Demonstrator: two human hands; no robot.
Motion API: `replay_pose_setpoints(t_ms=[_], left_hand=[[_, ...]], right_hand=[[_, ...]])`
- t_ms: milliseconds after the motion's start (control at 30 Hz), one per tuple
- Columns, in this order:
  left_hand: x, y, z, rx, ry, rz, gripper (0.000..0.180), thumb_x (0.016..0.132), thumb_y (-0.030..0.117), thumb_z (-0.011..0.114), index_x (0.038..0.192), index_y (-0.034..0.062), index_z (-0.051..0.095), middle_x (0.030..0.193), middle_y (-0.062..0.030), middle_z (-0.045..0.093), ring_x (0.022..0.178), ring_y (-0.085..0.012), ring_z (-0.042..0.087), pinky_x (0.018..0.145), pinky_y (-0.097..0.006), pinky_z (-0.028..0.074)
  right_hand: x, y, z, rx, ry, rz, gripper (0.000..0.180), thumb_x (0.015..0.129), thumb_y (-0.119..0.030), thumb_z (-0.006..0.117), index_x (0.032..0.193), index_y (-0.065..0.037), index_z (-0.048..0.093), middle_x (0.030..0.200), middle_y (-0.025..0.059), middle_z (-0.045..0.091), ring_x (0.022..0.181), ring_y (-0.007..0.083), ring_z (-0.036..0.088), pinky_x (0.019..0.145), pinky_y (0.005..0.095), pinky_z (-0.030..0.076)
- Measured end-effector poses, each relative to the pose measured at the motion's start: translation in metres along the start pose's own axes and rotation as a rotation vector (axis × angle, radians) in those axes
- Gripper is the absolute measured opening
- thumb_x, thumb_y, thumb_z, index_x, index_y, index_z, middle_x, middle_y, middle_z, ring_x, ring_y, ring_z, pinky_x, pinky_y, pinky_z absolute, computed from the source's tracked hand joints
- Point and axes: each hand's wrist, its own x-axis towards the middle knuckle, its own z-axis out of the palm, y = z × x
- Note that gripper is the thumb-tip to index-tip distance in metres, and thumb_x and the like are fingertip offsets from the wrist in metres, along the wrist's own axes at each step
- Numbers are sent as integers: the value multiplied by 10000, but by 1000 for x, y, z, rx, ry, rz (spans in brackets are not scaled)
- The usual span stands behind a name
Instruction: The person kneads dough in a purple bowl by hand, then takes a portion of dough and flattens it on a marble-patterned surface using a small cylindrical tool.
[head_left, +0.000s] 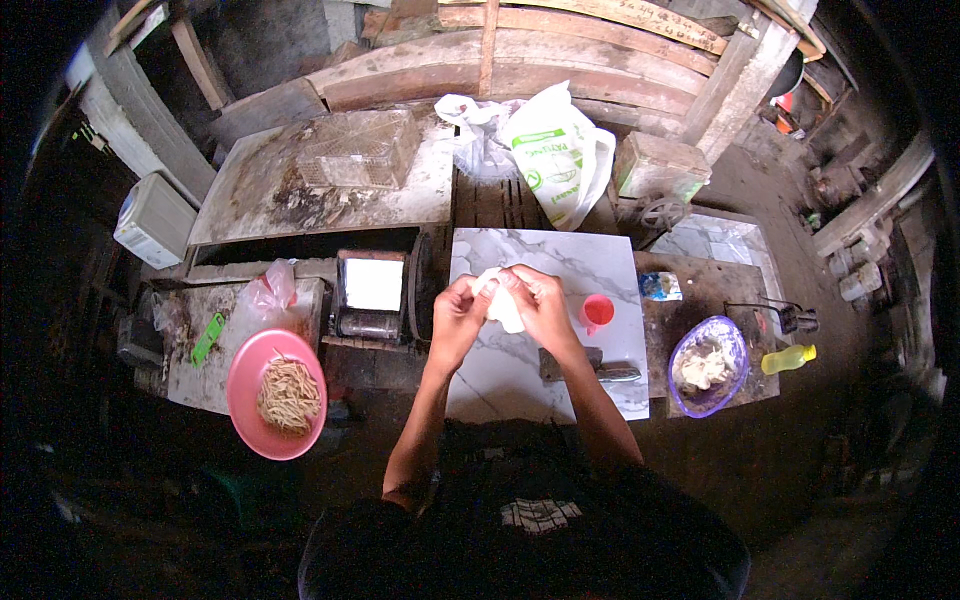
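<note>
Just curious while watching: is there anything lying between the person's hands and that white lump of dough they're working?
Nothing visible does. The left hand and right hand both already have their grip on the white dough, holding it between them above the marble slab. The small red cup stands off to the right, apart from the hands.

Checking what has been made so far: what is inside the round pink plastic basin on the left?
The round pink plastic basin holds a loose heap of thin pale yellow strips, like cut noodles. The pile covers the basin's middle, so anything beneath it cannot be seen.
</note>
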Motion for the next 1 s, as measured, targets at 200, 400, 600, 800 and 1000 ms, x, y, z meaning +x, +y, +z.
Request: replay_pose_setpoints(t_ms=[200,400,600,800,1000], left_hand=[[5,8,-3,65,113,-9,148,817,154,499,758,28,549,628,32,534,534,0,428,454,-153,333],[14,11,-8,95,-14,32,174,829,187,480,844,21,528,649,31,520,541,-14,418,470,-154,334],[12,1,5,167,64,133,262,856,263,409,948,23,463,759,9,497,682,-48,446,591,-170,368],[-2,0,22,283,139,85,200,842,199,440,837,4,488,631,-40,508,582,-71,447,501,-228,370],[-8,0,19,448,94,54,268,851,225,419,720,-1,481,513,-40,437,492,-61,375,435,-229,337]], right_hand=[[-2,1,-8,36,-102,134,150,792,-126,521,827,19,539,644,30,529,567,50,449,489,206,381],[2,-12,-3,352,-118,160,131,792,-98,515,876,2,519,758,19,531,650,44,463,554,187,392],[4,0,5,353,95,58,114,793,-83,504,882,-12,499,748,20,526,646,47,461,550,185,381],[6,-4,3,198,120,75,135,785,-112,523,854,-3,484,671,12,515,611,57,453,512,194,361],[6,-9,-11,-68,1,29,147,777,-115,533,740,21,491,560,49,496,513,67,399,454,226,350]])
